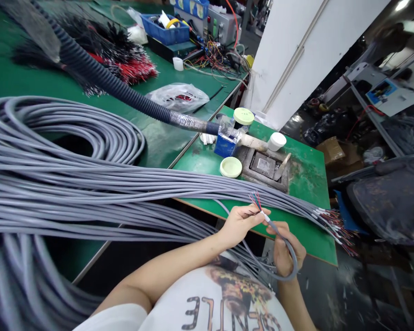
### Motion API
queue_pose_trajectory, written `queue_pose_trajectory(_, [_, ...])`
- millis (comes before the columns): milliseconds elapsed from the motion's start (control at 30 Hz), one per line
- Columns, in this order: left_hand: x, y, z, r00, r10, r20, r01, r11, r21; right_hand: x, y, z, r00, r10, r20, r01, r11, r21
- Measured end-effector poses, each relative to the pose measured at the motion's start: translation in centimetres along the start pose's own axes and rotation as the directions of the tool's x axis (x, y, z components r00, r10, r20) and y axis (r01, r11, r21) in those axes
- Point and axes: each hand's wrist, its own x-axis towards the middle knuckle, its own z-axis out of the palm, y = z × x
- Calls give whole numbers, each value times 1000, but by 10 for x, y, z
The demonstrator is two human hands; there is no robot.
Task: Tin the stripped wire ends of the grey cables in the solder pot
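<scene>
A grey multi-core cable (291,252) curves in a loop between my hands. Its stripped end, a fan of thin coloured wires (255,198), points up and to the left, with a white band (265,218) just below the wires. My left hand (239,224) is closed in a pinch at the base of those wires. Fingers of my right hand (285,253) wrap round the grey cable a little below the band. Behind both hands runs a long bundle of grey cables (200,184), whose stripped wire ends (334,225) lie at the right edge of the green board.
A solder pot (265,165) sits on the green board (310,170), with a round pale dish (231,167) and a white cup (276,141) beside it. A corrugated hose (124,87) crosses above. Coiled grey cable (124,138) covers the left bench. A white pillar (286,55) stands behind.
</scene>
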Motion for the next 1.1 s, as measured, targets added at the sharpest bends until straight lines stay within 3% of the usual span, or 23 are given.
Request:
queue_pose_trajectory(267, [0,-8,-3,999,-42,-21,41,997,-73,-4,-3,0,1000,0,10,0,999,43])
queue_pose_trajectory(500, [2,2,1,994,-94,-54,90,994,-68,-10,3,3,992,124,15,-125,986,108])
queue_pose_trajectory(733, [2,4,3,998,-44,-41,43,999,-21,-18,13,-2,969,237,68,-245,958,152])
queue_pose_trajectory(900, [0,2,0,1000,-1,6,1,1000,-14,-13,12,-5,957,237,167,-269,941,206])
queue_pose_trajectory(1100, [-3,0,-8,998,-2,55,2,1000,6,-10,9,-5,962,199,189,-243,936,254])
